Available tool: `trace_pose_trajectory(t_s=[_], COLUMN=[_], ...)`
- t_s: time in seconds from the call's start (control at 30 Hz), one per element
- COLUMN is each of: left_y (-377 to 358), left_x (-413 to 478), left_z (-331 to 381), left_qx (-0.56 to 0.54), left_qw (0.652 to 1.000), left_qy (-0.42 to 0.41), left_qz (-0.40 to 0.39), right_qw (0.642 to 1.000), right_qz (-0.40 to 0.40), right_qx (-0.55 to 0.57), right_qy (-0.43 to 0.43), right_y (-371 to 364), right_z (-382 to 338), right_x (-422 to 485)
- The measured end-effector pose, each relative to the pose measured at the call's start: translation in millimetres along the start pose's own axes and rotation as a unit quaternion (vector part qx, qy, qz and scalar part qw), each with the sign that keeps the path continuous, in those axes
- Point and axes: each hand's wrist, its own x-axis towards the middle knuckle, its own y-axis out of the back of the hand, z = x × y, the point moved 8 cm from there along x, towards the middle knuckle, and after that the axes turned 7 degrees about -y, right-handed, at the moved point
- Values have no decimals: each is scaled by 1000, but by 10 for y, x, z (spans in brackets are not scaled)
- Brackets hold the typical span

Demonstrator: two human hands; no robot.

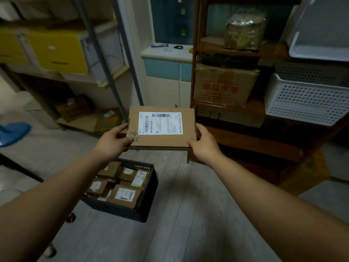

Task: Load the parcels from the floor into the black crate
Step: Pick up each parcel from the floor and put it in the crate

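head view, parcel: flat cardboard parcel (161, 129), white shipping label (160, 122) facing up, held level in the air, long axis running left to right between the hands
left hand: left hand (113, 142) grips the left short edge, fingers (127, 142) curled round it
right hand: right hand (204, 146) pinches the right short edge the same way
black crate: black crate (117, 210) sits on the floor (188, 214), below the parcel and a bit left, under the left arm, already packed with small brown boxes (124, 193)
next move, my guess: lower it down and left, lay it flat on top
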Motion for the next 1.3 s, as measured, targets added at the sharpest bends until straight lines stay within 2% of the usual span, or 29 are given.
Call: trace_pose_trajectory(t_s=[0.3, 0.5, 0.6, 0.77, 1.03, 1.17, 1.3], left_y=[1608, 2223, 2342, 2403, 2514, 2328, 1982], left_x=[-160, 13, 254, 739, 1586, 1909, 2159], left_z=[-818, -1102, -1182, -1518, -2215, -2681, -3276], left_qx=[31, 65, 61, 53, 101, 135, 142], left_qw=[999, 998, 998, 998, 992, 982, 969], left_qy=[22, 6, -8, 16, 70, 107, 118], left_qz=[24, 7, -10, -11, -21, -75, -167], right_qw=[998, 997, 997, 996, 991, 987, 987], right_qz=[-39, -48, -42, -23, -95, -95, -93], right_qx=[-21, -40, -48, -71, -91, -123, -98], right_qy=[34, 46, 50, 46, 6, -41, -86], right_y=[-1743, -2518, -2692, -3019, -3947, -4231, -4492], right_z=[-530, -658, -758, -786, -533, -183, 323], right_x=[-346, -399, -248, 195, 1056, 1241, 1266])
